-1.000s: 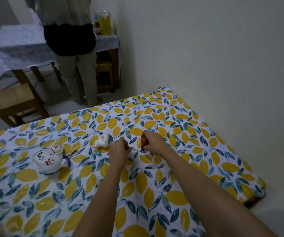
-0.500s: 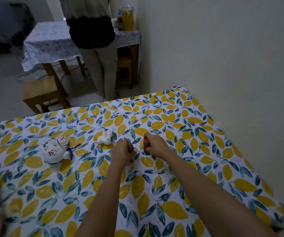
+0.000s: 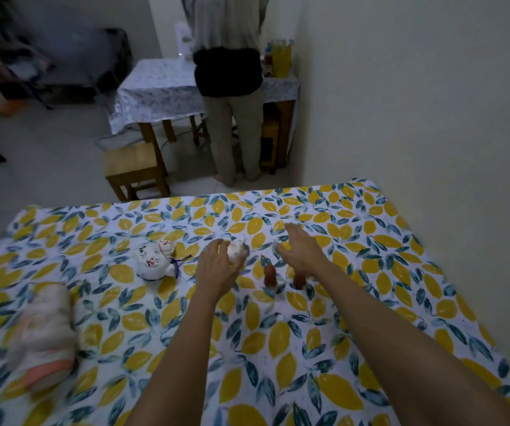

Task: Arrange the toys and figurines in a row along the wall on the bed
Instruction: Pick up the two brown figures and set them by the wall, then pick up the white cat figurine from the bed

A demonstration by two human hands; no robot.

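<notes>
While the leaf-print bed (image 3: 278, 348) meets the wall (image 3: 416, 103), left hand (image 3: 219, 265) cups a white figurine (image 3: 236, 252), right hand (image 3: 301, 250) spread.

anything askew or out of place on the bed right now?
Nothing damaged or spilled. The white cat figurine lies on its side mid-bed, and the two brown figurines stand mid-bed, well short of the wall. The plush toy at the left is too blurred to judge.
</notes>
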